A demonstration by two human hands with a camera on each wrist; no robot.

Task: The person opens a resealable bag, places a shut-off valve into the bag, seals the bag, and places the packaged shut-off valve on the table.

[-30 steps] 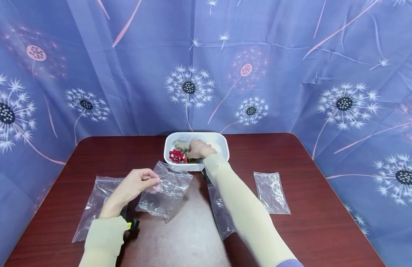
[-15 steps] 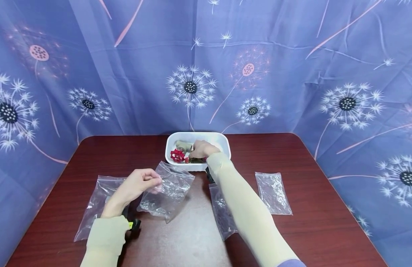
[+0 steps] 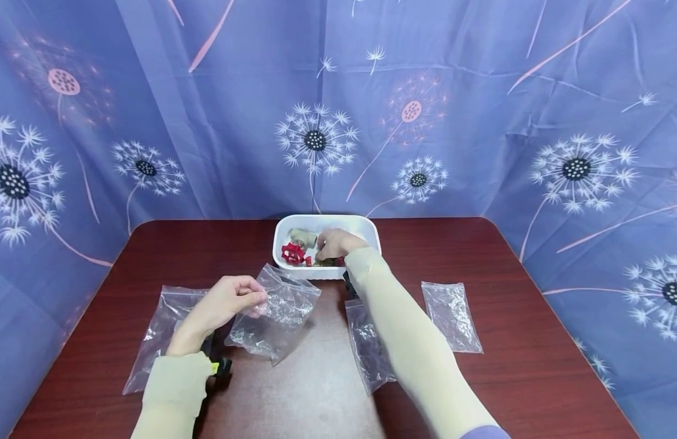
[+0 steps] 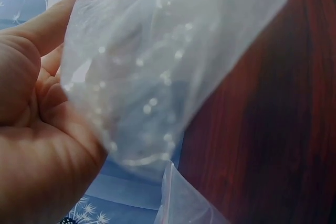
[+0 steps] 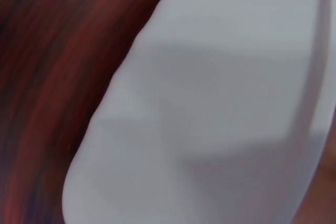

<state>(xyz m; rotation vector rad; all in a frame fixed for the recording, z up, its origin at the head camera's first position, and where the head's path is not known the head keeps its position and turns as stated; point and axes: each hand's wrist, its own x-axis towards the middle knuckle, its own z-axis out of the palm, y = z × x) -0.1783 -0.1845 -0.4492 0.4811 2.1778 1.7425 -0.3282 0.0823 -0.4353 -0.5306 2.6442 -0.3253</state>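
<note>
No text, brand, number or sign can be read in any of the three views. The one label-like mark is a small yellow patch (image 3: 214, 368) on the black device (image 3: 225, 367) at the left wrist, seen from the head camera and too small to tell whether it carries print; the red handwheel (image 3: 293, 253) in the white tray (image 3: 311, 274) has a pale centre, likewise too small for any lettering to be made out

The tabletop (image 3: 322, 353) leaves a central lane; the white tray (image 3: 324, 274) walls off its far end.
</note>
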